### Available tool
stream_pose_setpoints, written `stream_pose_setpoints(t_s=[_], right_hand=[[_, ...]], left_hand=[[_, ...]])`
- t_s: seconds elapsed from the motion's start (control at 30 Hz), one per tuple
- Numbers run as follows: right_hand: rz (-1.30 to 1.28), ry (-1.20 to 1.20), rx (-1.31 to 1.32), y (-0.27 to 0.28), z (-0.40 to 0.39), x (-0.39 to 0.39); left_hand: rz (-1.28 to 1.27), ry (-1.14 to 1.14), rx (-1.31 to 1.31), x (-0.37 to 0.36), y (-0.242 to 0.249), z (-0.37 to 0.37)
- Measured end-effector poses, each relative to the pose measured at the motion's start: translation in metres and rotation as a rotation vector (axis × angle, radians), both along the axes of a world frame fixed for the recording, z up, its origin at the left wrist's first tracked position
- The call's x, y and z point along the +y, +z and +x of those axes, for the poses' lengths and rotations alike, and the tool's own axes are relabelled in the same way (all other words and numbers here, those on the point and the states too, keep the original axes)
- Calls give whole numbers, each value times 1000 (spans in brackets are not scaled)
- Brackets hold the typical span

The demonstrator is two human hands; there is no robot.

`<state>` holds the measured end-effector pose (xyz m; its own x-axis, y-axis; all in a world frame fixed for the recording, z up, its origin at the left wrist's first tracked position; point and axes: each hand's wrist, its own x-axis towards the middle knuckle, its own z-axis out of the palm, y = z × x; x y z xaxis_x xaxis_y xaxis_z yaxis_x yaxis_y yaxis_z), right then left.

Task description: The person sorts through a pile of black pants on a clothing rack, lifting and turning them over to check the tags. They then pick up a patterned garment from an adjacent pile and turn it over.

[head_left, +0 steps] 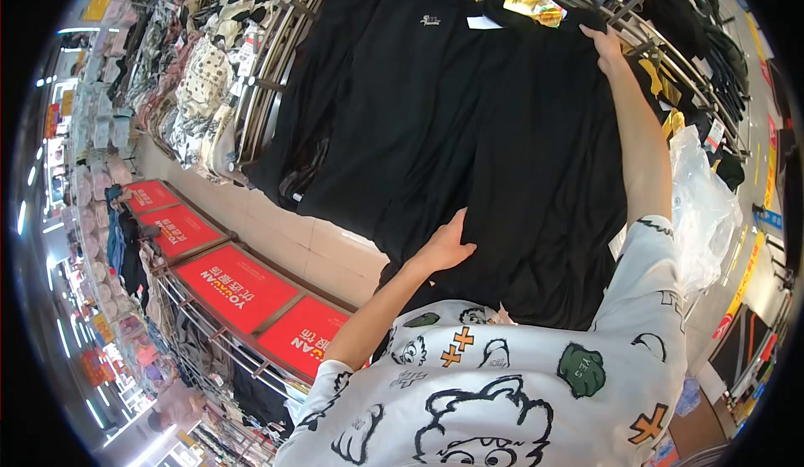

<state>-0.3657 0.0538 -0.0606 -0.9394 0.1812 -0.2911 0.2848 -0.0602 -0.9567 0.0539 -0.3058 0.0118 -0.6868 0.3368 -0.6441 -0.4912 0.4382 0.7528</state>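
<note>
Black trousers (536, 149) hang down in front of me, with a yellow and white label (536, 8) at the waist. At the upper right, my right hand (605, 46) is closed on the corner of their waistband. Lower down, my left hand (448, 245) touches the trouser leg near its edge, the thumb raised and the other fingers partly hidden against the cloth. Beside them on the left hangs another black pair (402, 90) with a small white logo.
Patterned clothes (205, 77) hang on a rack at the upper left. Red sign panels (239, 287) top a rail at the lower left. Clear plastic bags (699, 207) hang at the right, below metal rack bars (682, 65). Another person (176, 404) is at the lower left.
</note>
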Motion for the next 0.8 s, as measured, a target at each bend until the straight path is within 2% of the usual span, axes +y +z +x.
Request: stream_pose_setpoints(t_s=[0.03, 0.13, 0.17, 0.23, 0.27, 0.33, 0.37, 0.47, 0.57, 0.63, 0.7, 0.77, 0.8], right_hand=[[-27, -24, 22, -3, -4, 3], [-39, -130, 39, 9, 1, 7], [-78, -135, 35, 14, 0, 9], [-158, -137, 30, 18, -9, 13], [-171, -163, 26, 16, -11, 12], [80, -246, -6, -6, -19, 9], [201, -286, -20, -16, -25, 8], [66, -259, 91, 2, -18, -7], [-78, -185, 151, 12, -21, -11], [-160, -135, 193, 27, -21, -14], [-230, -82, 244, 45, -23, -19], [-341, -37, 214, 66, -27, -27], [-383, -20, 213, 75, -29, -33]], left_hand=[[39, 22, 52, -1, 1, -3], [453, 377, -261, -18, 21, -11], [363, 495, -372, -25, 21, -11], [520, 611, -448, -42, 20, -14], [415, 570, -414, -37, 20, -15], [200, 489, -335, -26, 31, -23], [-21, 326, -318, -24, 12, -16], [141, 58, -167, -15, -3, -3], [376, 23, -249, -16, 7, -6], [450, 170, -374, -34, 28, -12], [500, 326, -516, -71, 70, -24], [510, 580, -464, -117, 104, -18], [614, 619, -396, -148, 101, -7]])
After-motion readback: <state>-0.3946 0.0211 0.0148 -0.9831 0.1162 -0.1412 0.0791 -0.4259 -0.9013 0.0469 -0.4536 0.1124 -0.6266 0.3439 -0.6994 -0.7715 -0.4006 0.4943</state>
